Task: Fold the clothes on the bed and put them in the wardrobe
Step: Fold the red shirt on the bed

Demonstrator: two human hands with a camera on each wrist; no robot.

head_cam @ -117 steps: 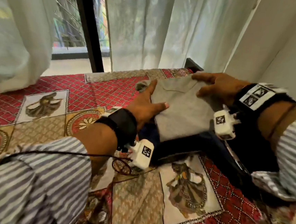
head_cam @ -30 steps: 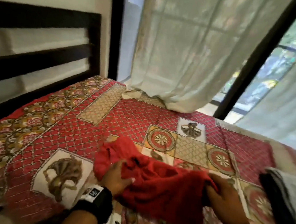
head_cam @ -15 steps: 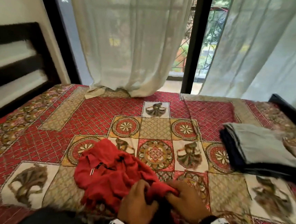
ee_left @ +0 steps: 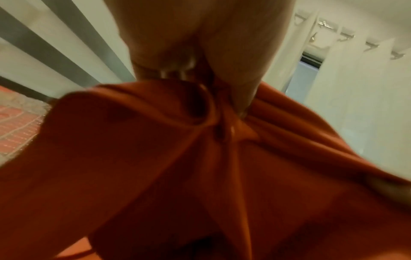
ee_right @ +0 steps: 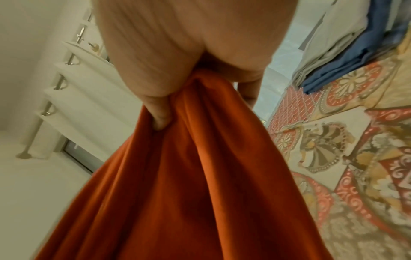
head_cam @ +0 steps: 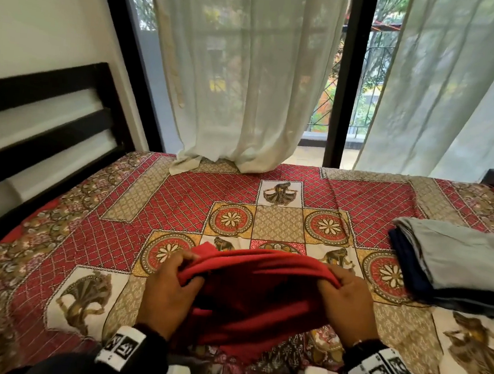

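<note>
Hands (head_cam: pixel 169 294), two, gripping one red garment (head_cam: pixel 255 305)

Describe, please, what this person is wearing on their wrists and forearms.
Both hands are bare. The left hand and right hand each have a black wrist strap carrying white blocks printed with black square tags. Dark sleeves show behind the straps.

red garment (head_cam: pixel 254 305): soft matt cloth, smooth knit look, falling in loose folds
bedspread (head_cam: pixel 177 207): printed woven cloth, slight sheen, faintly textured
folded stack (head_cam: pixel 456 261): matt grey cloth on dark blue cloth
curtains (head_cam: pixel 244 75): thin sheer fabric
headboard (head_cam: pixel 44 113): dark, smooth, semi-gloss, wood-like
</note>
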